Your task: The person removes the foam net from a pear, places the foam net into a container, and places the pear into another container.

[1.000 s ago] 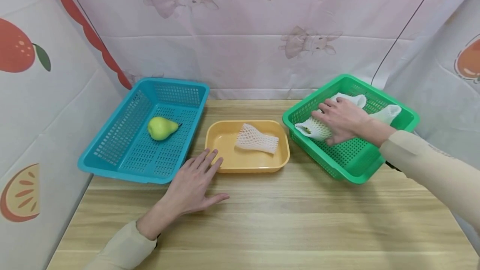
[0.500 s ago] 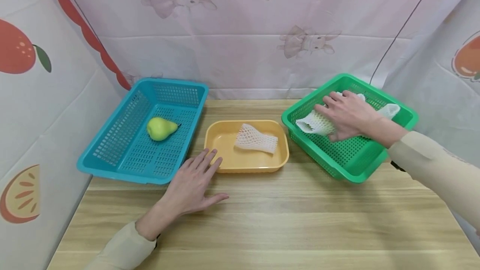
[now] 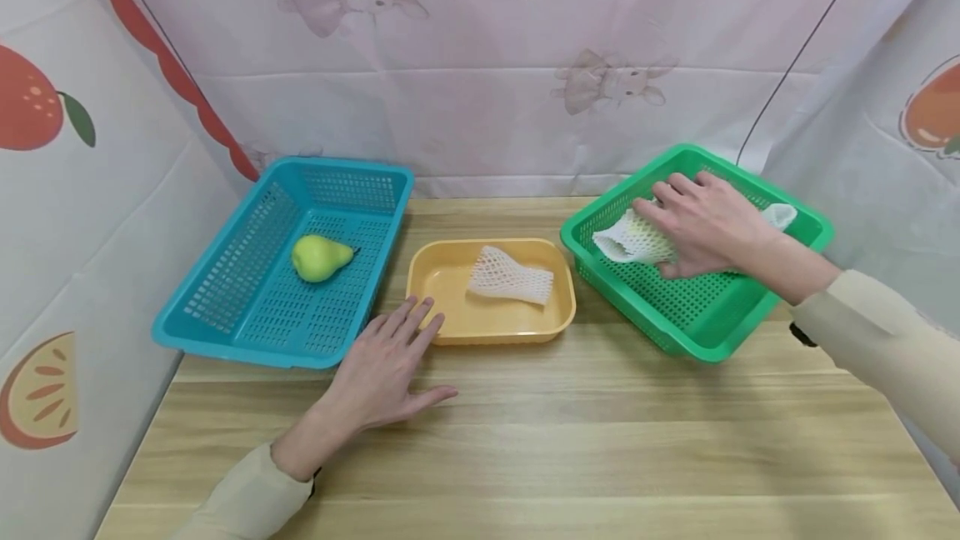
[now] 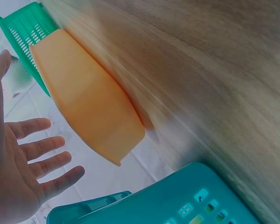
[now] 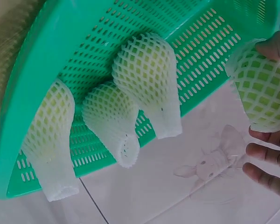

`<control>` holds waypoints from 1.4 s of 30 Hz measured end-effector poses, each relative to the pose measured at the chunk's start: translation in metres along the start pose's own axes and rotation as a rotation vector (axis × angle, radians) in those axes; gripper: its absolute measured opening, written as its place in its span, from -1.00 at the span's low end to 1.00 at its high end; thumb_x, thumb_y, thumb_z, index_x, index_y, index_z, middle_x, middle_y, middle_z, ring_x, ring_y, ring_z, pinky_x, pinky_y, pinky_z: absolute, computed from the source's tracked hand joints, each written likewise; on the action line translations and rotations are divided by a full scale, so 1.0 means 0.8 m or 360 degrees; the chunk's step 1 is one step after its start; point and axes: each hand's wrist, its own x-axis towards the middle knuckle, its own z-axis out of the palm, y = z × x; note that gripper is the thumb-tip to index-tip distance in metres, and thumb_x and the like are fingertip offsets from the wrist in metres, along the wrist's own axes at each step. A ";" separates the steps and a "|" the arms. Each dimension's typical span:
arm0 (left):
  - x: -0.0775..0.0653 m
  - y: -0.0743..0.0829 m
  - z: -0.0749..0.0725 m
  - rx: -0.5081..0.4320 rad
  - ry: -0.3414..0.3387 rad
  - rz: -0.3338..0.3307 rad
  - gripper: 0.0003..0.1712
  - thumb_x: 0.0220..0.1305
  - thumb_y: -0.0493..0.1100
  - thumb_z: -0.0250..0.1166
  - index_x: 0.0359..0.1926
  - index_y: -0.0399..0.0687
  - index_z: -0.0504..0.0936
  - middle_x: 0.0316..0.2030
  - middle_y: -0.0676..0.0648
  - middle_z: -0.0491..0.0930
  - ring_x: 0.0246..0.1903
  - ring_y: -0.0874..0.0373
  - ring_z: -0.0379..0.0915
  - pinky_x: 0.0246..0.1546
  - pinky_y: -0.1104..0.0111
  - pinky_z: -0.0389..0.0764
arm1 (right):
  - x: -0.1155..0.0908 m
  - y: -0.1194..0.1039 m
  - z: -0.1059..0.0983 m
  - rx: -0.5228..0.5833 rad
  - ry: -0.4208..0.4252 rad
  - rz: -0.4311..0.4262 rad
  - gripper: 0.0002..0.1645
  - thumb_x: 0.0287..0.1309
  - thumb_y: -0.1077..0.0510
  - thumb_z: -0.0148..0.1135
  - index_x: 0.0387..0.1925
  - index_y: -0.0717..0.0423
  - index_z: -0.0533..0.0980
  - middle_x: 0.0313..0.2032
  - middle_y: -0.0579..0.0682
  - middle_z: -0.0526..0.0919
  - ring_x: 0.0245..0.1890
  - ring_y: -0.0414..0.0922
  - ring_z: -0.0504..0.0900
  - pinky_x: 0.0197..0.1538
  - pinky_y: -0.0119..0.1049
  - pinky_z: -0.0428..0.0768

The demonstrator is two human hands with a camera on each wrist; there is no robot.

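Observation:
In the head view my right hand (image 3: 708, 223) is over the green basket (image 3: 711, 352). It grips a green pear in a white foam net sleeve (image 5: 263, 88), thumb on one side and fingertips on the other in the right wrist view. Three more netted pears lie in that basket, among them one in the middle (image 5: 147, 70) and one at the side (image 5: 49, 135); my hand mostly hides them from the head camera. My left hand (image 3: 382, 373) lies with fingers spread, fingertips at the near left corner of the yellow tray (image 3: 450, 327). It holds nothing.
An empty foam net (image 3: 510, 276) lies in the yellow tray. Left of it stands a blue basket (image 3: 225, 350) with one bare green pear (image 3: 318, 258). Printed cloth walls (image 3: 450, 123) enclose the back and sides of the wooden table (image 3: 562, 457).
My right hand has lifted the netted pear slightly and shifted a little to the right. The left hand has stayed in place, and the head view has drifted slightly.

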 end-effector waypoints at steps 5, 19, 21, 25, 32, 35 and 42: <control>0.000 0.000 0.000 -0.0010 0.0008 0.0000 0.16 0.12 0.68 0.23 0.45 -0.07 0.51 0.46 -0.23 0.49 0.45 -0.20 0.45 0.27 -0.04 0.65 | -0.003 -0.008 -0.011 0.0000 0.0065 0.0014 0.05 -0.35 -0.41 0.53 0.14 0.13 0.49 -0.14 0.18 0.64 -0.16 0.20 0.61 -0.28 0.02 0.56; 0.001 -0.001 -0.001 0.0009 0.0009 0.0005 0.16 0.12 0.69 0.21 0.45 -0.06 0.51 0.47 -0.22 0.48 0.45 -0.19 0.45 0.29 -0.03 0.64 | -0.009 -0.040 -0.030 -0.0041 0.0215 -0.0047 0.07 -0.34 -0.42 0.55 0.15 0.13 0.52 -0.13 0.16 0.66 -0.13 0.18 0.60 -0.18 0.03 0.65; 0.001 -0.001 -0.001 0.0007 0.0011 0.0004 0.16 0.12 0.69 0.21 0.44 -0.06 0.52 0.46 -0.22 0.49 0.45 -0.19 0.45 0.28 -0.03 0.64 | -0.009 -0.045 -0.030 -0.0035 0.0244 -0.0060 0.06 -0.35 -0.42 0.54 0.14 0.13 0.52 -0.16 0.15 0.66 -0.16 0.17 0.60 -0.20 0.01 0.65; 0.002 -0.001 -0.002 -0.0001 0.0003 0.0002 0.16 0.12 0.69 0.22 0.45 -0.06 0.52 0.46 -0.23 0.48 0.45 -0.19 0.45 0.28 -0.04 0.65 | -0.010 -0.052 -0.032 -0.0036 0.0296 -0.0066 0.04 -0.34 -0.41 0.53 0.13 0.12 0.52 -0.19 0.13 0.66 -0.18 0.15 0.61 -0.26 -0.02 0.62; 0.002 -0.002 -0.002 -0.0008 0.0002 -0.0002 0.16 0.12 0.68 0.23 0.45 -0.06 0.51 0.46 -0.23 0.49 0.46 -0.19 0.45 0.28 -0.04 0.65 | -0.012 -0.062 -0.032 -0.0010 0.0388 -0.0037 0.06 -0.37 -0.43 0.53 0.11 0.13 0.51 -0.24 0.13 0.66 -0.22 0.15 0.62 -0.33 -0.04 0.60; 0.002 -0.001 -0.002 -0.0005 0.0006 0.0006 0.16 0.12 0.68 0.23 0.45 -0.07 0.51 0.46 -0.23 0.49 0.45 -0.19 0.45 0.28 -0.04 0.65 | -0.014 -0.067 -0.032 0.0012 0.0445 -0.0027 0.06 -0.41 -0.43 0.53 0.09 0.13 0.51 -0.24 0.13 0.67 -0.23 0.15 0.63 -0.34 -0.03 0.60; 0.002 -0.001 -0.002 0.0002 0.0002 0.0011 0.16 0.12 0.69 0.22 0.44 -0.07 0.52 0.46 -0.23 0.48 0.45 -0.19 0.45 0.28 -0.03 0.65 | -0.018 -0.079 -0.031 0.0013 0.0507 -0.0001 0.11 -0.46 -0.46 0.52 0.12 0.12 0.53 -0.21 0.15 0.68 -0.21 0.17 0.64 -0.21 0.01 0.59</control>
